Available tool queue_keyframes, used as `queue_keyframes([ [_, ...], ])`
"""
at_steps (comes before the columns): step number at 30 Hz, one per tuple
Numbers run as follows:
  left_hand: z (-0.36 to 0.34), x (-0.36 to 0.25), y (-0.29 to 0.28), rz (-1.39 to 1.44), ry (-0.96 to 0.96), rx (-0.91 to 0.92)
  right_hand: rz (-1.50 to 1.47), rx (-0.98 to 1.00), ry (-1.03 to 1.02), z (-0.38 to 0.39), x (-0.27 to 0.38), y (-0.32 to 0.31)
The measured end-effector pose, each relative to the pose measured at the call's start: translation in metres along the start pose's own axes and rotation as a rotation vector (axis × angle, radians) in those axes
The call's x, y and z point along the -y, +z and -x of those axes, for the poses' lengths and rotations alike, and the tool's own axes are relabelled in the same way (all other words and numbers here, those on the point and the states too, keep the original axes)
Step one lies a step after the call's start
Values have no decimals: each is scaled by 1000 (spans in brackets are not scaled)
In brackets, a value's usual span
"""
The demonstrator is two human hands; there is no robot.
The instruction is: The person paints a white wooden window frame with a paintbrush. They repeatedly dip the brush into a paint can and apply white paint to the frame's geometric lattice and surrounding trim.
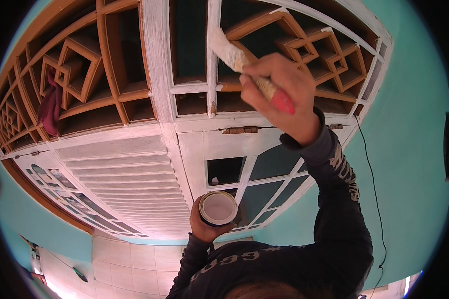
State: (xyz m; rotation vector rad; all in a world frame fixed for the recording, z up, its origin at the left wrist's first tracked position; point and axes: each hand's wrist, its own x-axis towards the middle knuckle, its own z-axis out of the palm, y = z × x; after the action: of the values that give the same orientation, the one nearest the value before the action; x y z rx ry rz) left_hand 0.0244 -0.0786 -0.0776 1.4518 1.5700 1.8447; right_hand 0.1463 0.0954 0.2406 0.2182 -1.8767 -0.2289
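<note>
Raised high, my right hand [279,92] grips a paintbrush [229,52] by its handle, whose end is red. The whitened bristles touch an upright bar [213,60] of the wooden lattice above the door, and that bar is mostly white. Lower down, my left hand [204,226] is wrapped round an open round can [218,208] with white paint inside. To the right of the brush, the diamond-shaped lattice [289,30] is mostly bare brown wood with some white spots along its edges.
Below the lattice are a white slatted panel [119,174] and white doors with glass panes [264,182]. A dark red cloth [50,107] hangs from the brown lattice at left. A black cable [374,184] runs down the turquoise wall [409,149]. Pale tiles [129,259] cover the floor.
</note>
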Motion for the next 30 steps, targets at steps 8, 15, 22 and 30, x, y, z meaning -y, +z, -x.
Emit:
queue_keyframes([
  [8,3,-3,-1,-1,-54,7,-28,-66,-9,-12,-5,-2],
  [15,7,3,-5,-31,-36,6,-213,203,286,-8,15,-21],
  [22,8,3,-4,-46,-39,0,-243,223,120,-84,-38,-14],
  [30,11,6,-8,-13,-53,-24,-411,283,345,-72,-9,-26],
])
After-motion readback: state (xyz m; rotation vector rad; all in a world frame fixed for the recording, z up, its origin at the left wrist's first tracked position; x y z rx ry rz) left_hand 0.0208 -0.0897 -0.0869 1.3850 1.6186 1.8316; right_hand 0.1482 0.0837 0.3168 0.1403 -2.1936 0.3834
